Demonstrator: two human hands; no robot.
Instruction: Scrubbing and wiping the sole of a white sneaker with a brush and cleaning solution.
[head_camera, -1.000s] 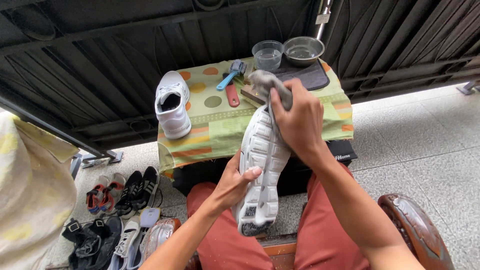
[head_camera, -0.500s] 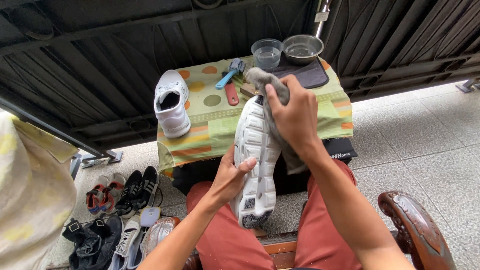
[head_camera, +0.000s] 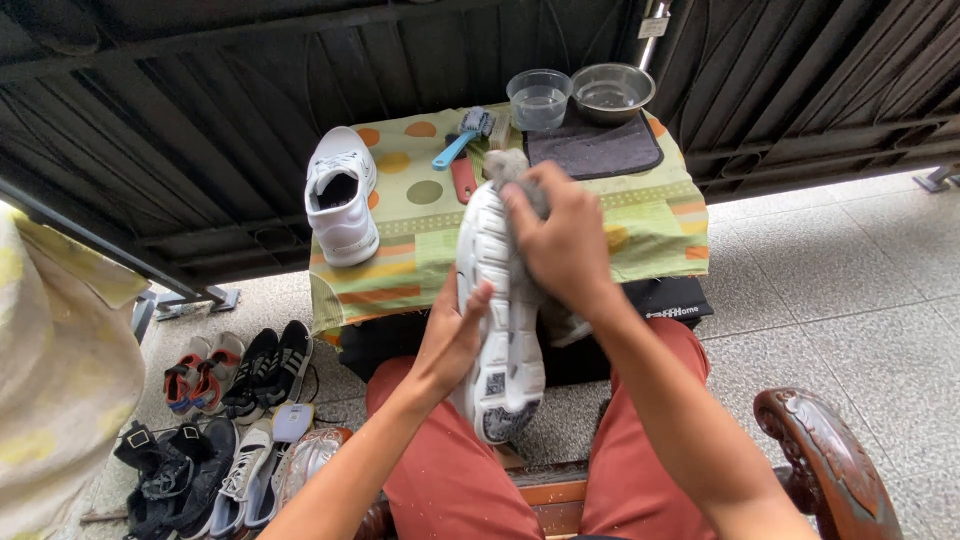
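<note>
Left hand: the left hand (head_camera: 452, 335) is gripping the white sneaker (head_camera: 497, 310) along its side near the heel, fingers curled over the edge of the sole, thumb lying up the tread.
Right hand: the right hand (head_camera: 562, 240) is closing around a grey cloth (head_camera: 508, 165) and pressing it against the toe end of the sole; the fingers are wrapping the cloth tightly.
Sneaker in hand: it is being held sole-up over the lap, toe pointing to 12 o'clock, heel toward 6 o'clock, above the red trousers (head_camera: 450, 470).
Table: a small table under a spotted, striped cloth (head_camera: 655, 225) is standing at 12 o'clock from the hands.
Second sneaker: a matching white sneaker (head_camera: 342, 195) is sitting upright on the table at 10 o'clock from the held one, well apart from it.
Brushes: a blue-handled brush (head_camera: 462, 140) and a red-handled tool (head_camera: 464, 180) are lying just beyond the cloth-wrapped toe.
Water: a clear plastic cup (head_camera: 539, 98) and a metal bowl (head_camera: 611, 90) are standing side by side at 12 o'clock, behind a dark mat (head_camera: 600, 150).
Floor: a heap of shoes (head_camera: 225, 420) is lying at 8 o'clock.
Chair: a carved wooden armrest (head_camera: 825, 460) is showing at 4 o'clock.
</note>
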